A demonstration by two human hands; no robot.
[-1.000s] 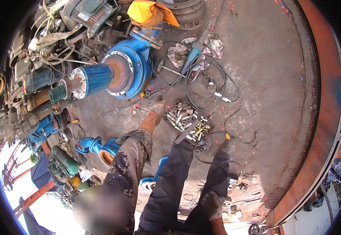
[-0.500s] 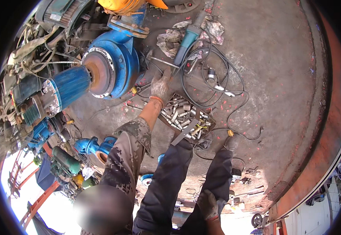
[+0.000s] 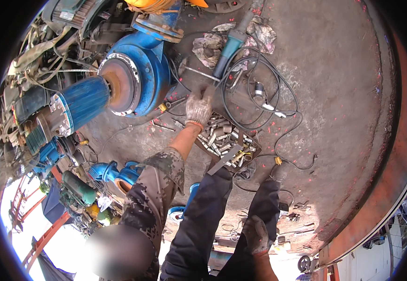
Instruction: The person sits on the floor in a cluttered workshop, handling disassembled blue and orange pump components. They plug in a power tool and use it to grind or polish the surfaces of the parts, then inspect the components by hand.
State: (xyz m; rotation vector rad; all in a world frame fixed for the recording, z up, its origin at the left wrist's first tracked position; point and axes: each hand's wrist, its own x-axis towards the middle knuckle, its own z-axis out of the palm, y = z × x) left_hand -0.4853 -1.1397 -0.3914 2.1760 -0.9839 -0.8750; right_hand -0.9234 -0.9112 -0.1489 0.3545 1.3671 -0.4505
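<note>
Reaching nearer power tool [image 3: 232, 47] than earlier: left hand [image 3: 199, 107] | fingers blurred, grip unclear | right hand [image 3: 257, 235] loose on leg [image 3: 265, 201]

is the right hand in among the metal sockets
No, the right hand rests on the dark right trouser leg, well apart from the metal sockets.

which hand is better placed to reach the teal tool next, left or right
Left hand, most likely: it is stretched out close to the teal tool, while the right hand is at the right leg, farther off.
</note>
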